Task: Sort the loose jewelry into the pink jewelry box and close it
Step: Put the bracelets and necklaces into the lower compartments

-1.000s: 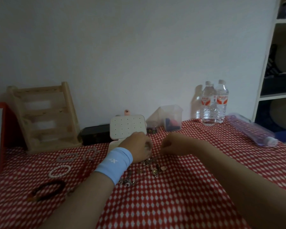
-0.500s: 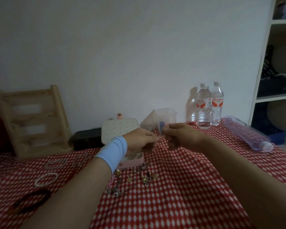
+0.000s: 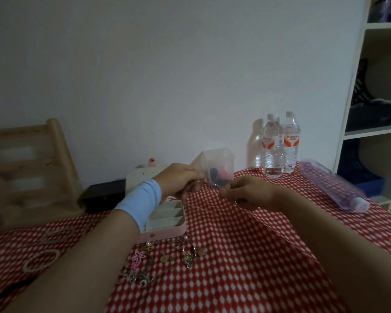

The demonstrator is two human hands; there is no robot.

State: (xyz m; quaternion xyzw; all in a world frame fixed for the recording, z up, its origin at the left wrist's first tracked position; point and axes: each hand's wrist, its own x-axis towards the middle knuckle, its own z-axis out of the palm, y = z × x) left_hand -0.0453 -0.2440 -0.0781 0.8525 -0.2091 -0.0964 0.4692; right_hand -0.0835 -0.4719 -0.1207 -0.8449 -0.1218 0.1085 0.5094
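An open pink jewelry box [image 3: 167, 230] sits left of centre on a bench [image 3: 246, 256] covered in a red-and-white patterned cloth. Its lid [image 3: 137, 179] stands upright at the back and shows a white perforated panel, probably for earrings. The cream compartments that show look empty, though a forearm hides the left part of the box.

Just above and behind the box, both hands are raised off the bench, close together. The left hand [image 3: 178, 179], with a pale blue wristband [image 3: 140, 202], has its fingers curled and pinches a small glinting piece [image 3: 198, 182], too fine and blurred to identify. The right hand [image 3: 246, 193] has its fingertips drawn in toward the same spot. I cannot tell whether it grips the piece. Holding it up between two hands suggests it is being untangled or inspected before it goes into a compartment.

In front of the box, at lower centre, lies a loose jewelry pile [image 3: 167, 258], well within reach. It includes a pink flower charm [image 3: 137, 256]. A pearl bracelet [image 3: 41, 259] lies at lower left.

Behind the hands is a clear plastic container [image 3: 219, 161] holding blue and pink items. Two water bottles [image 3: 280, 145] stand to its right.
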